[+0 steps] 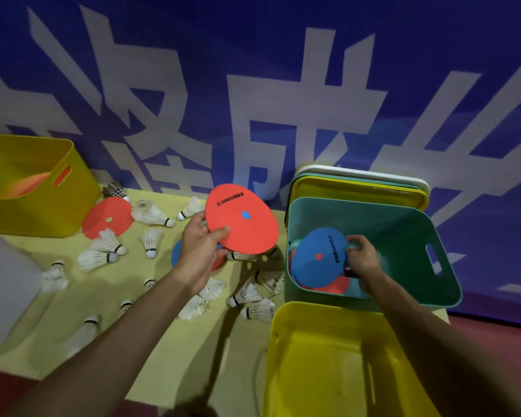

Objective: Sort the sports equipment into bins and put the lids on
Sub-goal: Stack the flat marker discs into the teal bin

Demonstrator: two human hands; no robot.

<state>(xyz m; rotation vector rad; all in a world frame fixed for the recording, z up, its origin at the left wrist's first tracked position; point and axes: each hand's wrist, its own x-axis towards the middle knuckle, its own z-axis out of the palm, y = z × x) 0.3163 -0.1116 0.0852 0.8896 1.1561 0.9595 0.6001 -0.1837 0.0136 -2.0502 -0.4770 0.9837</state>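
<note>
Dim and indoor, with heavy, saturated colour and a bluish cast off the banner [283, 85]. Lit from above and somewhat behind, to judge by the soft dark shadow lying ahead and right of the left forearm [127, 332] on the table [181, 356]. Paler toward the banner's middle, darker into the upper corners. No hard glare, only a mild sheen inside the near yellow bin [328, 356]. Sharp enough at the centre for legible print on the red disc [241, 218]; smeared and soft at the left edge, across the white bin [3, 281] and the nearest shuttlecocks [85, 329]. Strong wide-angle bending at the borders, with curved banner lettering, stretched forearms and bowed bin walls.
</note>
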